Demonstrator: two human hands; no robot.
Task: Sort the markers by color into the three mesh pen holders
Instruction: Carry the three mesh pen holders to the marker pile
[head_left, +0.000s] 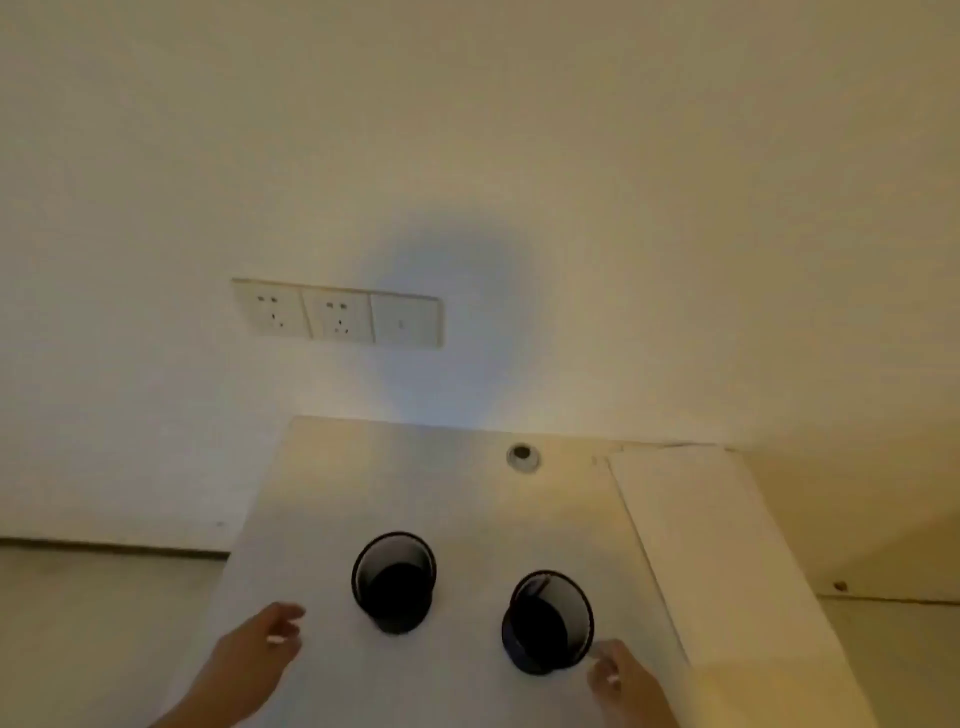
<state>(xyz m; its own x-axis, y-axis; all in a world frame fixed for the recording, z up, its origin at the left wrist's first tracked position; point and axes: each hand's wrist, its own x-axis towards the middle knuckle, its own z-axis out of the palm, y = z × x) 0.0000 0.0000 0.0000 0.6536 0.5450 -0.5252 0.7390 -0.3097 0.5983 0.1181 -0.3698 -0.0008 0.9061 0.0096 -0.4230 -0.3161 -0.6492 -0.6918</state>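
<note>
Both of my hands reach in over the near edge of the white tabletop. Left hand hovers with its fingers loosely spread and holds nothing; one black mesh pen holder stands just beyond and to its right, apart from it. Right hand is near the near right of the tabletop, fingers relaxed and bent a little, also holding nothing, its fingertips just beside the lower rim of a second black mesh pen holder. The two holders stand upright, near each other but not touching. Only these two holders show, and I see no markers. Behind the far edge is a wall with a white socket panel.
</note>
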